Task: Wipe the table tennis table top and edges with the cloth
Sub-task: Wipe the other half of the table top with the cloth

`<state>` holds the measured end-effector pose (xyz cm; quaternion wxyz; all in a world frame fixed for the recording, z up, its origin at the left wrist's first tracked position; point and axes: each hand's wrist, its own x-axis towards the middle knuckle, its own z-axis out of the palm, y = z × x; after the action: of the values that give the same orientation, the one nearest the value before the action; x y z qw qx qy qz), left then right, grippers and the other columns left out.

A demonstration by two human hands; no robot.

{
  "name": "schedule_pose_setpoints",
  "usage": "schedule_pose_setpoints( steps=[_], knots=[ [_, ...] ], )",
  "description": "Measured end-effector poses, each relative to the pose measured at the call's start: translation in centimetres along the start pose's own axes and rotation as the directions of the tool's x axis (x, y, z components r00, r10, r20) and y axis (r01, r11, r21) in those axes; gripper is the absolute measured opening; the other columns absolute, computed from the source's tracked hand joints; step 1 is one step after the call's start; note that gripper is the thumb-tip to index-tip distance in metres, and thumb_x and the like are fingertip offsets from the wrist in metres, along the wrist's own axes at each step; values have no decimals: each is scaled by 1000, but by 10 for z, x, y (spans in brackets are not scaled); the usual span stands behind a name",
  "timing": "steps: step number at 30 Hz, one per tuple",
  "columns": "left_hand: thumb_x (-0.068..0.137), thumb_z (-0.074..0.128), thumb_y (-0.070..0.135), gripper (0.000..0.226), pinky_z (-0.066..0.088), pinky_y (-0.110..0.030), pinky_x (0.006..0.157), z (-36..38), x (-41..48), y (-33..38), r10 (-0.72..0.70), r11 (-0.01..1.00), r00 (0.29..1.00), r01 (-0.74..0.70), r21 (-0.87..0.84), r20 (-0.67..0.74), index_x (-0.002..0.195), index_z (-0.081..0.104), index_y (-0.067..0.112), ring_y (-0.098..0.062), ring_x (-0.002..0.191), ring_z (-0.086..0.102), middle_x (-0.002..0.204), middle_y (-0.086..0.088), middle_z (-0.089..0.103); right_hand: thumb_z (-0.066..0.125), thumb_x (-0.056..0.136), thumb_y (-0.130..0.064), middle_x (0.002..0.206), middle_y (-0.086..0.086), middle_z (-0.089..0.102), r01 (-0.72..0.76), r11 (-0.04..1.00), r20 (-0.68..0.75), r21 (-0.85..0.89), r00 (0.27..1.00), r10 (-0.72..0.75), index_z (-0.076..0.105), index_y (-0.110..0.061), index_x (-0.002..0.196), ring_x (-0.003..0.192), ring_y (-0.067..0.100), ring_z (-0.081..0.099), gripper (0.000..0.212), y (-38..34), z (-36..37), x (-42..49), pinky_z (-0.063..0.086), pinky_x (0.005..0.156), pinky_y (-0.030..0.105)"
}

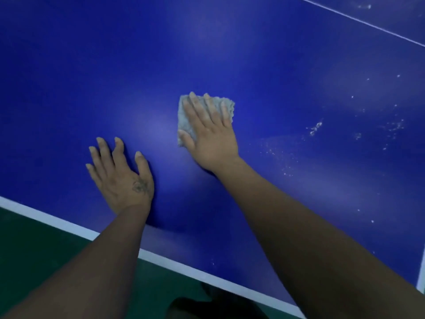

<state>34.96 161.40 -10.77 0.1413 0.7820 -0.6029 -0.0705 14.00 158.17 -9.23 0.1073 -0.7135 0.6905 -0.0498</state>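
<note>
The blue worktop (pixel 276 65) fills nearly the whole head view. Its near edge, marked by a white border (pixel 57 221), slants from the middle left down to the bottom right, and both forearms cross it. A short white strip (pixel 421 272) shows at the far right, and a thin white line (pixel 358 19) cuts the top right corner. Open blue surface stretches beyond and to the left of both hands. The grey cloth (pixel 184 116) lies about mid-frame, well in from the near edge, under the right hand (pixel 211 134), which presses it flat with straight, spread fingers. The left hand (pixel 122 173) rests palm down on the bare worktop with its fingers spread wide, holding nothing (it sits nearer the border and apart from the cloth). Scattered white specks (pixel 315 128) dot the surface to the right of the cloth. Soft patches of glare lie on the blue. Below the border is a dark green floor (pixel 34 238), and a dark shape (pixel 190 305) at the bottom edge is too dim to make out.
</note>
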Motion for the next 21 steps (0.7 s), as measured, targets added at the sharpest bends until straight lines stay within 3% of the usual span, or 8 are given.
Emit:
schedule_pose_setpoints(
  steps=[3,7,10,12,14,17,21],
  knots=[
    [113,34,47,62,5,-53,136,-5,-17,-14,49,999,997,-51,19,63,168,36,18,-27,168,9,180,-8,18,35,111,-56,178,-4,17,-5,1000,-5,-20,1000,4,22,-21,170,166,27,9,70,59,-9,-18,3,133,52],
    [112,26,52,66,3,-52,136,-8,-72,-20,46,995,995,-54,86,90,171,26,22,-27,168,4,181,-6,12,34,112,-54,179,2,12,-326,945,-27,15,945,327,15,-20,172,166,31,7,70,146,-29,-44,6,132,57],
    [111,28,54,67,4,-53,136,-4,-83,-16,21,995,997,-28,93,70,170,28,23,-27,168,5,181,-7,13,22,110,-60,180,-1,3,-473,879,-2,54,881,474,5,-24,172,166,29,-1,74,158,-30,-77,-1,132,58],
    [110,29,54,67,6,-53,136,-1,-82,-17,16,994,999,-21,104,51,170,30,24,-28,168,7,180,-7,15,23,108,-57,180,3,5,-490,871,-28,40,871,491,7,-21,172,166,33,1,75,134,-19,-87,1,132,59],
    [110,29,54,67,6,-53,135,1,-82,-17,16,994,999,-20,108,40,169,31,24,-28,168,7,180,-7,16,32,110,-54,180,4,8,-407,913,-45,-15,913,406,13,-18,172,165,35,5,74,89,-5,-87,3,132,59],
    [110,27,55,67,5,-53,136,0,-82,-17,14,996,999,-19,90,51,170,29,25,-27,168,5,181,-5,14,39,108,-55,179,1,15,-118,993,-50,-29,992,117,21,-19,171,166,31,10,74,8,19,-99,5,132,59],
    [111,28,53,65,6,-53,136,1,-79,-18,6,997,999,-9,81,39,169,30,25,-27,168,6,181,-5,15,41,109,-55,177,-3,23,100,995,-62,-2,993,-100,28,-21,169,165,25,14,70,-8,36,-138,14,132,57]
  ],
)
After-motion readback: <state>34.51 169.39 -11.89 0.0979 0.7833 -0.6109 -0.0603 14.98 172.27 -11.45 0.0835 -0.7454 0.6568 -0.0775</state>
